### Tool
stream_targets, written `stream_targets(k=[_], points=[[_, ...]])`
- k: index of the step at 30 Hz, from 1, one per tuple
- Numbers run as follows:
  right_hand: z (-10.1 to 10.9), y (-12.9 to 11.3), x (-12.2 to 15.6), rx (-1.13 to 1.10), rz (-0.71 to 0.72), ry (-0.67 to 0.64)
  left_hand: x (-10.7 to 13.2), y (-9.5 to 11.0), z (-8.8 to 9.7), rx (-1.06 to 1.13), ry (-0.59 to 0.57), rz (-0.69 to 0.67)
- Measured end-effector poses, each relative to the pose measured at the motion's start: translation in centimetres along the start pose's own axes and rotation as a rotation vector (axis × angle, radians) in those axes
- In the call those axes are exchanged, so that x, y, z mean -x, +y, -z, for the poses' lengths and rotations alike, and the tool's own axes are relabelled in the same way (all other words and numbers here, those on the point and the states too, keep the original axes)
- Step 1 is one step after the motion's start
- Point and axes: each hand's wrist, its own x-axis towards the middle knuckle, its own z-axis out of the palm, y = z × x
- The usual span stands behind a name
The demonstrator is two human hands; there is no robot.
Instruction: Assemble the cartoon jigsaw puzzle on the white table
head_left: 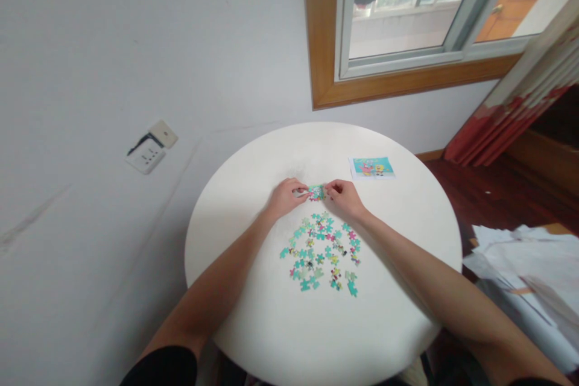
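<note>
A small joined patch of jigsaw puzzle (316, 193), teal with pink and yellow, lies flat on the white round table between my hands. My left hand (286, 195) grips its left edge, with thumb and fingertips brought together there. At the right edge my right hand (344, 195) is closed in a pinch on the puzzle; whether a separate piece is in those fingers is too small to tell. Nearer to me, many loose jigsaw pieces (320, 237) lie spread out, mostly teal and pale green, some pink or yellow. Both forearms pass on either side of them.
A printed cartoon picture (373, 167) lies at the table's back right. The white table (253, 163) stands close to the wall, which carries a socket (147, 155). Papers (534, 259) are piled at the right, below a red and white curtain (502, 114).
</note>
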Motion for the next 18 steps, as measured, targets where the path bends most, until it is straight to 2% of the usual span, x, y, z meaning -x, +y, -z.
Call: stream_targets(k=[10, 18], points=[[-0.1, 0.1, 0.0, 0.016, 0.029, -0.001, -0.1, -0.2, -0.1, 0.013, -0.021, -0.005], [0.0, 0.2, 0.0, 0.016, 0.029, -0.012, 0.3, -0.9, 1.4, 0.127, -0.110, -0.003]])
